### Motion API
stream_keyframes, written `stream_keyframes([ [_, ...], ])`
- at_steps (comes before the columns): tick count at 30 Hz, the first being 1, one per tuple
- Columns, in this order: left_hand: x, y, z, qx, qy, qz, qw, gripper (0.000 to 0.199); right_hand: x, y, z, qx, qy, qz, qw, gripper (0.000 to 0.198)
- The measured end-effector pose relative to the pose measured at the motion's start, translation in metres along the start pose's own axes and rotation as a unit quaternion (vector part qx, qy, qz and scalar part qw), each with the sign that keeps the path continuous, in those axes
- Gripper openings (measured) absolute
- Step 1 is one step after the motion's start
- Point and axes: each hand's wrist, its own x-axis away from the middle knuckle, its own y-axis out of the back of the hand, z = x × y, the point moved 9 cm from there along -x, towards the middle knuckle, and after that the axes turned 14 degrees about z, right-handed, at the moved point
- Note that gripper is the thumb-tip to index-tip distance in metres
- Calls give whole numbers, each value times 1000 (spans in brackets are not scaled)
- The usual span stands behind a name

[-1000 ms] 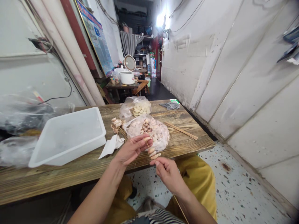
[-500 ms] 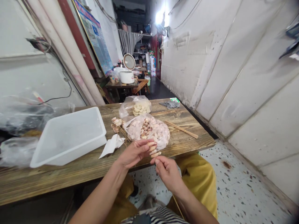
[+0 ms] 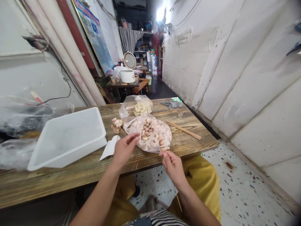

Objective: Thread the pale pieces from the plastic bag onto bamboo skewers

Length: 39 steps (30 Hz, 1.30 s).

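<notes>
From where I stand: right hand (image 3: 173, 168) at the front edge of the surface (image 3: 195, 117), fingers clamped on a thin skewer (image 3: 179, 202) just under its row of threaded cloves (image 3: 162, 143); skewer tail pokes out below the hand. Row shows against the right side of a clear bag (image 3: 135, 125); can't tell if touching. Left hand (image 3: 124, 149) near the bag's left side, fingers slightly apart, nothing visible between them. Bag sits near the front edge, loose cloves (image 3: 147, 128) showing in its middle. Filled skewers (image 3: 117, 125) left of it, bare skewers (image 3: 183, 129) toward the right edge, white tub (image 3: 70, 135) left of the white paper (image 3: 109, 149).

Doing it well, my call: keep the right grip close under the row so the stick doesn't bend. Pinch one clove by its sides, pierce the thick middle, push slow and straight or it may split. Left fingers off the tip's line. Slide each clove snug to its neighbour.
</notes>
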Motion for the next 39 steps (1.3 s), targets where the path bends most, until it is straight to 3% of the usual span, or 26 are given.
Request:
stream_keyframes([
  [3, -10, 22, -8, -124, -23, -61, 990, 30, 1, 6, -14, -30, -18, -9, 999, 34],
  [5, -19, 21, -18, -170, -47, -57, 983, 29, 1, 6, -18, -48, -22, -4, 999, 34],
  [12, -37, -48, -31, -135, -54, 119, 982, 22, 1, 1, -19, -143, -31, 14, 989, 34],
  [15, -39, -59, -31, -183, -76, 128, 972, 22, 1, 2, -18, -147, -27, 17, 989, 33],
  [18, -55, -55, -31, -301, -99, 91, 944, 24, 2, 5, -19, -147, -31, 9, 989, 32],
  [20, -72, -54, -25, -394, -79, 83, 912, 26, 2, 5, -20, -151, -33, 5, 988, 31],
  [24, -101, -65, -6, -526, -30, 114, 842, 29, 2, 4, -20, -156, -31, 13, 987, 31],
  [31, -114, -75, 12, -574, -9, 109, 812, 30, 3, 9, -19, -155, -34, 6, 987, 31],
  [39, -125, -74, 11, -552, -12, 151, 820, 20, 0, 4, -18, -154, -43, 18, 987, 30],
])
